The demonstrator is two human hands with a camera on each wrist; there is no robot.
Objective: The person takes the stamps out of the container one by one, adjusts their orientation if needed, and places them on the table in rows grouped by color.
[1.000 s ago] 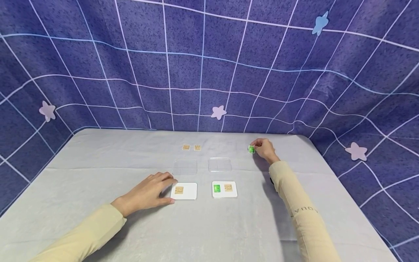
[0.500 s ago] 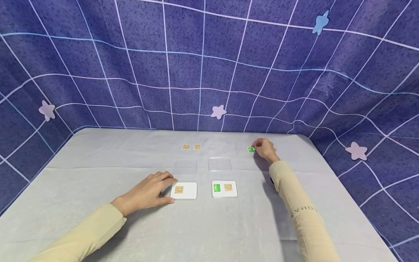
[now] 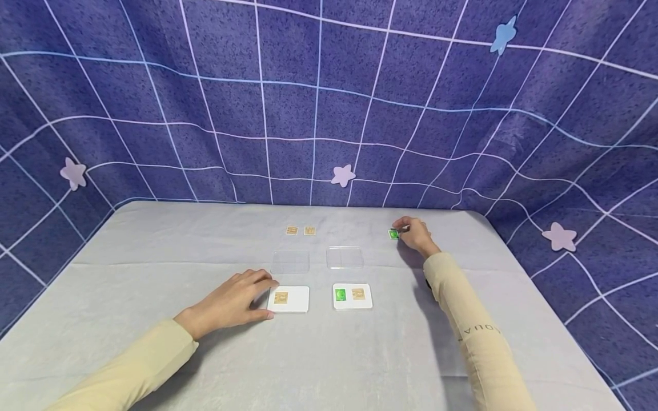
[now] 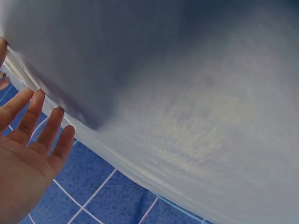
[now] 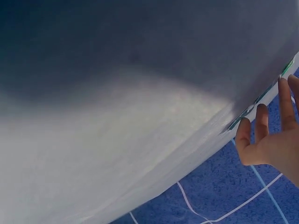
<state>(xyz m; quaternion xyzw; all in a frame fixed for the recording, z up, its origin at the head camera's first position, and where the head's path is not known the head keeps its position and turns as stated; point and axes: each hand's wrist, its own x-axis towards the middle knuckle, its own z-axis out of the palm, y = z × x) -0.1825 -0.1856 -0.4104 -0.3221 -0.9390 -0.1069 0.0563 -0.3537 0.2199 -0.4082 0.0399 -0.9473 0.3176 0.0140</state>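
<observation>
My left hand (image 3: 233, 299) rests on the table with thumb and fingers spread at the left corners of a white rectangular tray (image 3: 298, 299). A square wood-pattern card (image 3: 281, 297) lies in its left part. In the left wrist view the fingers (image 4: 50, 129) are nearly straight at a thin pale edge. My right hand (image 3: 415, 234) is at the far right, fingers bent, beside a small green square card (image 3: 393, 234) lying on the table. Thumb and index finger stand slightly apart there. The right wrist view shows the right fingers (image 5: 261, 123) along thin dark-green edges.
A second white tray (image 3: 352, 306) holds a green card (image 3: 340, 294) and a wood-pattern card (image 3: 358, 294). Behind the trays lie two clear plastic covers (image 3: 345, 257). Two wood-pattern cards (image 3: 310, 231) lie farther back on the grey cloth (image 3: 205, 234). A blue curtain hangs behind.
The green card by my right hand has tipped flat and shifted slightly left. The right thumb and index finger have parted a little. My left hand and both trays have stayed in place.
</observation>
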